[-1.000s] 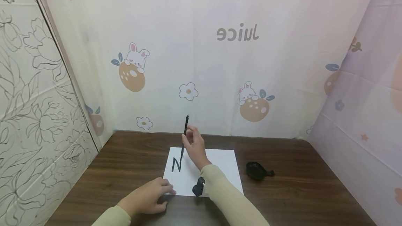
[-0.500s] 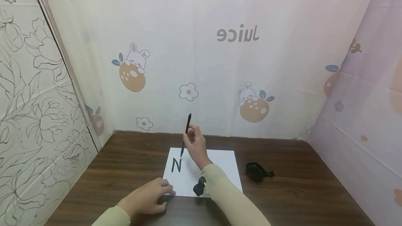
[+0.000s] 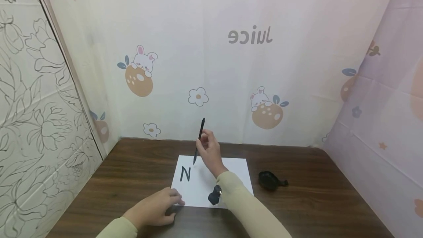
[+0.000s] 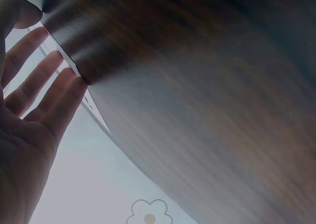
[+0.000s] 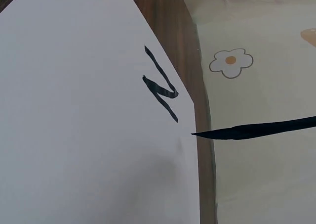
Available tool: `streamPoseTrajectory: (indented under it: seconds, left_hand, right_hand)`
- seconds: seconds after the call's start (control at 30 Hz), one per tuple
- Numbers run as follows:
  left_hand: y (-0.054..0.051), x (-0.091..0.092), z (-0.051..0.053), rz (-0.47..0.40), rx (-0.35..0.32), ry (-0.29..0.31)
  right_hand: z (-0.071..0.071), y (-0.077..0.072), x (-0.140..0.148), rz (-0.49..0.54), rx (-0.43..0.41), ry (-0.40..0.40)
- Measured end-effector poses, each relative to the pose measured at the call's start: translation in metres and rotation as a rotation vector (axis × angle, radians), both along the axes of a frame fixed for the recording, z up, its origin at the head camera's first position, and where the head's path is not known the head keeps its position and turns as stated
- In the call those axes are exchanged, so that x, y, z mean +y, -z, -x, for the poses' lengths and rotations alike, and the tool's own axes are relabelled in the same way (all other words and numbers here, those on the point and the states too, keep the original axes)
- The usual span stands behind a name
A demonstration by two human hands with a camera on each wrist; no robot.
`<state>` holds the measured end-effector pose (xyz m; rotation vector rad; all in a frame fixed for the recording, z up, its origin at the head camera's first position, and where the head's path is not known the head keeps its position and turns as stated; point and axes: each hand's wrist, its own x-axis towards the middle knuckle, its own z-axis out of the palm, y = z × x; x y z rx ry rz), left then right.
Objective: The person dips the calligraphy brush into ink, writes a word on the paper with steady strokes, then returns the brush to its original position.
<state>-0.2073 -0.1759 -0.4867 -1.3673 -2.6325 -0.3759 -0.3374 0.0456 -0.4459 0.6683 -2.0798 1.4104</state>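
Note:
A white sheet of paper [image 3: 198, 192] lies on the table and bears a black painted letter N [image 3: 185, 174] near its upper left. My right hand [image 3: 211, 154] pinches a slim black brush [image 3: 201, 131], tilted, its pointed tip just right of the N. In the right wrist view the tip of the brush [image 5: 247, 131] appears apart from the strokes; whether it touches the paper I cannot tell. My left hand [image 3: 156, 205] rests at the lower left corner of the paper, fingertips on its edge. The left wrist view shows the fingers [image 4: 54, 93] loosely extended.
A small black dish with a short handle [image 3: 269, 180] stands on the wooden table [image 3: 314, 201], right of the paper. Patterned curtains [image 3: 224, 69] rise behind the table and along both sides. A black wrist camera [image 3: 214, 195] hangs under the right sleeve.
The brush has lifted from the top of the N's last stroke and moved slightly right with my right hand, leaning more to the right. My left hand stays still.

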Motion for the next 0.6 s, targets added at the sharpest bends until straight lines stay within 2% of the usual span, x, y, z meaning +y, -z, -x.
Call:
streamPoseTrajectory:
  seconds: [0.13, 0.43, 0.6]
  left_hand:
    - [0.0015, -0.0006, 0.0008, -0.009, 0.035, 0.021]
    - [-0.0002, 0.0001, 0.0001, -0.003, 0.038, 0.016]
    - [-0.0015, 0.0001, 0.0002, 0.005, 0.013, 0.005]
  right_hand:
    - [-0.0009, 0.0018, 0.0021, -0.005, -0.011, -0.008]
    - [-0.0026, 0.0039, 0.0021, -0.005, -0.014, -0.018]
    - [-0.0026, 0.0048, 0.0015, -0.010, -0.010, -0.011]
